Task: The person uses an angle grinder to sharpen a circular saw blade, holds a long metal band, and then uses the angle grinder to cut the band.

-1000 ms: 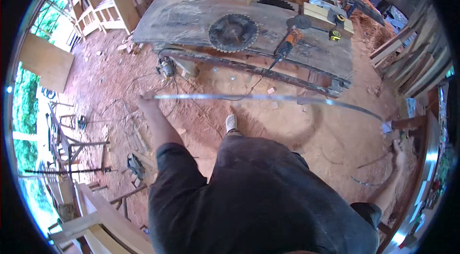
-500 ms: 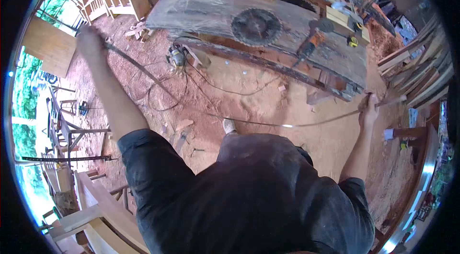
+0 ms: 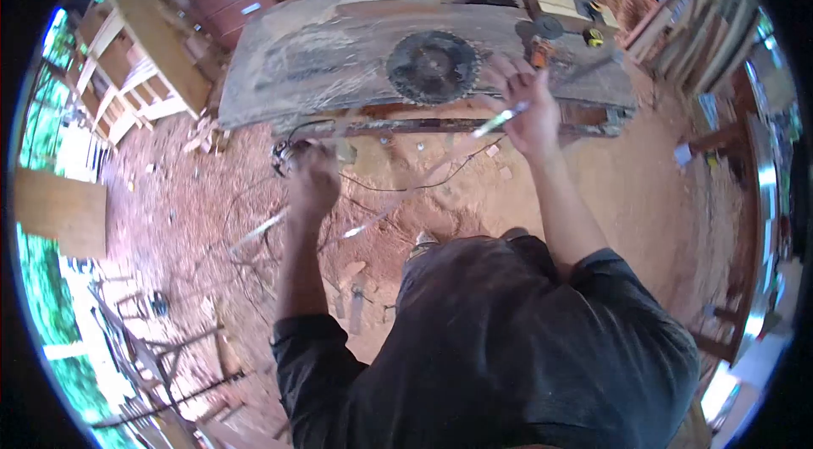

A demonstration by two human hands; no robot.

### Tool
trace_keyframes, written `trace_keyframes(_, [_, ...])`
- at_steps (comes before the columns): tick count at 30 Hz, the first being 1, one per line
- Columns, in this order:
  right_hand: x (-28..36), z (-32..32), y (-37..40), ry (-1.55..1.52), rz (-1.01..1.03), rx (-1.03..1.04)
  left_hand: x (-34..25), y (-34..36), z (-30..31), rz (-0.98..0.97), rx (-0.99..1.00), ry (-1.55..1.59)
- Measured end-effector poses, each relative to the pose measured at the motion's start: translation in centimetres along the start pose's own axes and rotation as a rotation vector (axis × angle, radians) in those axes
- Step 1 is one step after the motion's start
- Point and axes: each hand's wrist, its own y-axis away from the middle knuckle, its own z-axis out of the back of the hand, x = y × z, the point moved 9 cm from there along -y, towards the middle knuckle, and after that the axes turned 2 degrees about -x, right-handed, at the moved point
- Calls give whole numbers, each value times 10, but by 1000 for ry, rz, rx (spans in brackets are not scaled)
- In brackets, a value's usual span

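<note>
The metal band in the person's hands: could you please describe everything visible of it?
The metal band is a long, thin strip, shiny grey like steel. It slants from the right hand, crossing its spread fingers, down towards the left hand, which closes round it, with a bright stretch showing beyond. It is held in the air above the red dirt floor, blurred in the middle.
</note>
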Motion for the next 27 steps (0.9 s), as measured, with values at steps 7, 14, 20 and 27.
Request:
trace_keyframes(7, [-66, 42, -27, -226, -18, -208, 31, 54, -109, -54, 375, -179])
trace_keyframes(14, [-96, 67, -40, 2, -165, -154, 26, 74, -116, 28, 266, -65])
trace_keyframes(20, [-105, 58, -58, -10, -301, -161, 46, 42, -173, 394, 423, 267])
trace_keyframes(27, [-104, 59, -78, -87, -341, -89, -75, -103, -228, 302, 493, 567])
